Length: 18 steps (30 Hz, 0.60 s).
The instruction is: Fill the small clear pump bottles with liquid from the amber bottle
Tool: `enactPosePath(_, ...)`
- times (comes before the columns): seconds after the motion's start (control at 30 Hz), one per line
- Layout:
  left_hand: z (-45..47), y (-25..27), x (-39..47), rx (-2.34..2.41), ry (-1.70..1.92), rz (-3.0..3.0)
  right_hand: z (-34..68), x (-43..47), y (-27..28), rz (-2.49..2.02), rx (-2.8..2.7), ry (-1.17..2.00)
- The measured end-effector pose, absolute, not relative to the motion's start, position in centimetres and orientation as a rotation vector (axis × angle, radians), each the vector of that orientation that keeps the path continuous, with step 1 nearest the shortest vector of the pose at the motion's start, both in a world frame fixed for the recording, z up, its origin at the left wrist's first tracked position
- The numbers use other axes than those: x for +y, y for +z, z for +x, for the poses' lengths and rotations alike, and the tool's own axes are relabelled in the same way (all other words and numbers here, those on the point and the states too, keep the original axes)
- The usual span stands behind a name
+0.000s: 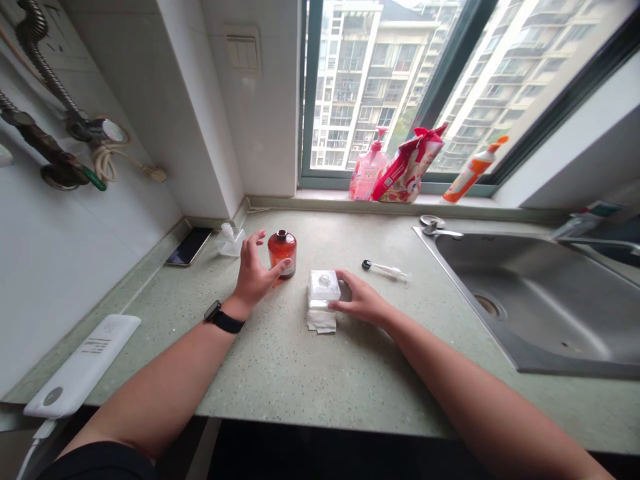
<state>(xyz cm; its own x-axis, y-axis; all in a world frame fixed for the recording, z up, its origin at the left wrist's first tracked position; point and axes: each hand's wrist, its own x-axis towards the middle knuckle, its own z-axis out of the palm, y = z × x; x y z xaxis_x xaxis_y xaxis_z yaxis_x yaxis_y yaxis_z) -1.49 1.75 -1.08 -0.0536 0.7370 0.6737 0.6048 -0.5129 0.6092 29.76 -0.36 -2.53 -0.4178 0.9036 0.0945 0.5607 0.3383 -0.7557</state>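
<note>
An amber bottle (pixel 282 248) with an uncapped neck stands upright on the counter. Beside its left side is my left hand (pixel 254 272), fingers spread and raised, the thumb reaching across the bottle's lower front; whether it touches I cannot tell. My right hand (pixel 364 297) has its thumb and fingers around the right side of a clear square bottle (pixel 324 285) with an open round mouth. White folded tissue (pixel 321 321) lies at the near side of that bottle. To the right, a pump top (pixel 387 269) with a black collar and clear tube lies flat.
A small translucent pump piece (pixel 231 239) and a phone (pixel 189 247) lie at the back left. A white power bank (pixel 84 363) with a cable is at the left edge. The steel sink (pixel 545 293) is on the right. A pink pump bottle (pixel 369 170), red pouch (pixel 413 167) and orange bottle (pixel 473 175) line the windowsill.
</note>
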Motion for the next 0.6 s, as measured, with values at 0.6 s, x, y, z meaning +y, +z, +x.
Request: enactPosePath(0.6, -1.0, -1.9, 2.6, 1.387, 1.321, 1.865, 29.9, 0.1, -2.1, -1.146, -1.713, 0.925)
